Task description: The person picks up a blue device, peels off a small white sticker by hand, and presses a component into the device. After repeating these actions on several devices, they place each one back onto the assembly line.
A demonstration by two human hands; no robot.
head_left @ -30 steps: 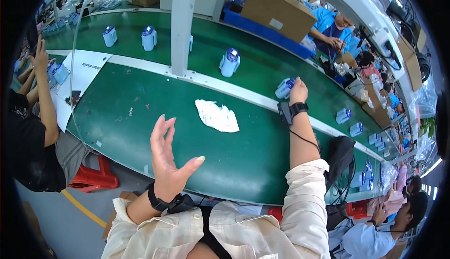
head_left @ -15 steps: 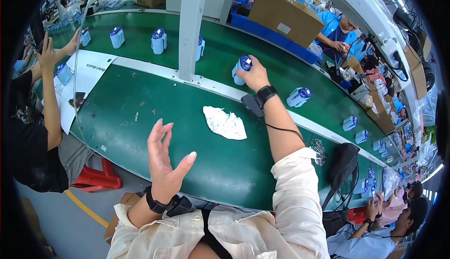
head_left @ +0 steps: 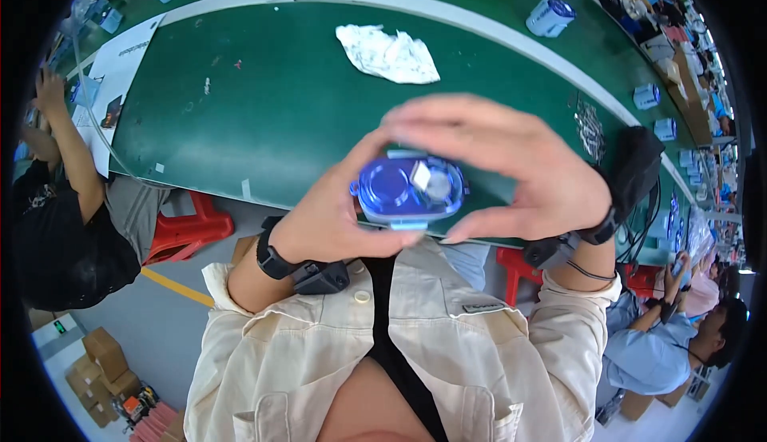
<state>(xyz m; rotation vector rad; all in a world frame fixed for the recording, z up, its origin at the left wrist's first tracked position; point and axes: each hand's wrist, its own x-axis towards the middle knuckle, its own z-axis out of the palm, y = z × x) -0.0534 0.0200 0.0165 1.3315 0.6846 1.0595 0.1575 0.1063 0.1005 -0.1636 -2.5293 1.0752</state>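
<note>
Close in front of my chest, my left hand (head_left: 327, 210) grips a light blue, jug-like container (head_left: 389, 185) with a see-through dark blue top. That top faces up and carries a small white square and a pale round spot. Around its right side curves my right hand (head_left: 551, 172), fingers and thumb spread apart; it looks clear of the container and is a little blurred. The container's lower body is mostly hidden by its top and my left hand.
A crumpled white sheet (head_left: 387, 54) lies on the green table (head_left: 264, 98). Similar blue containers stand on the belt beyond the rail, one at upper right (head_left: 551, 18). A black bag (head_left: 639, 158) and metal bits (head_left: 590, 132) lie right. Co-workers sit on both sides.
The container has come off the belt to my chest, passing from my right hand to my left. My right hand has opened. The view has tilted down.
</note>
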